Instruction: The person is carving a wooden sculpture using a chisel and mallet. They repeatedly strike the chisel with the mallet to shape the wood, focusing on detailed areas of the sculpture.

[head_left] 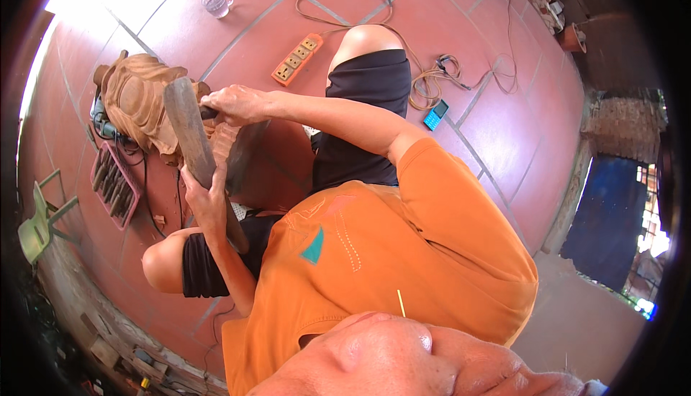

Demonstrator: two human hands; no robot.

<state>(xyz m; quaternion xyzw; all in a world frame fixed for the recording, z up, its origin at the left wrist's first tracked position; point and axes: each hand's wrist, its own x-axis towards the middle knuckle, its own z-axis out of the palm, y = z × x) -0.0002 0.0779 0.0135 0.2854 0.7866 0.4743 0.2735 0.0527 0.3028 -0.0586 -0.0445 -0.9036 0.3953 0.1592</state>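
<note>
A brown wood carving (140, 101) with deep rounded folds lies at the left, in front of my knees. Across its near side stands a long, flat grey-brown piece of wood (187, 123), tilted, its upper end by the carving. My left hand (207, 202) is closed around the lower part of that piece. Close to its upper part, my right hand (241, 105) is closed in a fist, with a short dark end showing at the fingers. What that dark thing is, I cannot make out. Behind my hands a paler block of wood (224, 140) is partly hidden.
A pink basket (133, 212) of wooden-handled tools and a green chair (34, 234) stand at the left. An orange power strip (297, 59), a glass mug (217, 2), a blue phone (436, 115) and looped cable (425, 87) lie on the red tiles.
</note>
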